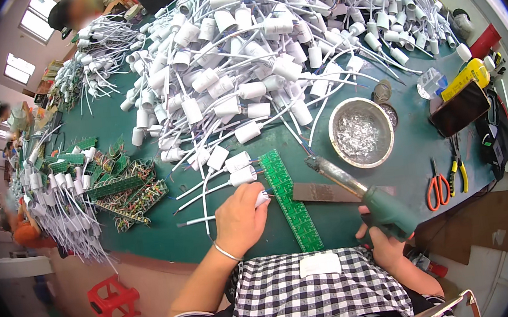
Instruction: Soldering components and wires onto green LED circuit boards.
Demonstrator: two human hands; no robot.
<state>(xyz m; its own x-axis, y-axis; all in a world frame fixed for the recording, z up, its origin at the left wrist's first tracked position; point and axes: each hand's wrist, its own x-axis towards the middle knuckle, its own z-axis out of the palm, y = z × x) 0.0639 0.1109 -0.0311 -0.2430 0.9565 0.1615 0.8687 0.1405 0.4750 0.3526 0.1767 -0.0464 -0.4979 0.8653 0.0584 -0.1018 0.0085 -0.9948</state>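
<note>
My left hand [240, 217] is closed round a white plastic cylinder [262, 198], its end showing at the left edge of a long green circuit board [289, 207]. Two more white cylinders with cables [242, 176] lie just beyond that hand, their thin wires reaching the board. In my right hand [381, 239] is a large soldering iron with a green handle [393, 213]. Its metal shaft [341, 177] slants up and left across the board's right side, and the dark tip is near the bowl, apart from the board. A flat brown bar [326, 193] lies partly beneath the shaft.
A large heap of white cabled cylinders [222, 87] covers the far table. A round bowl [361, 132] holds silvery bits. At right are orange-handled scissors [438, 192], yellow-handled pliers [457, 175] and a dark phone [459, 109]. Populated green boards [127, 193] pile up at left; a red stool [113, 299] stands below.
</note>
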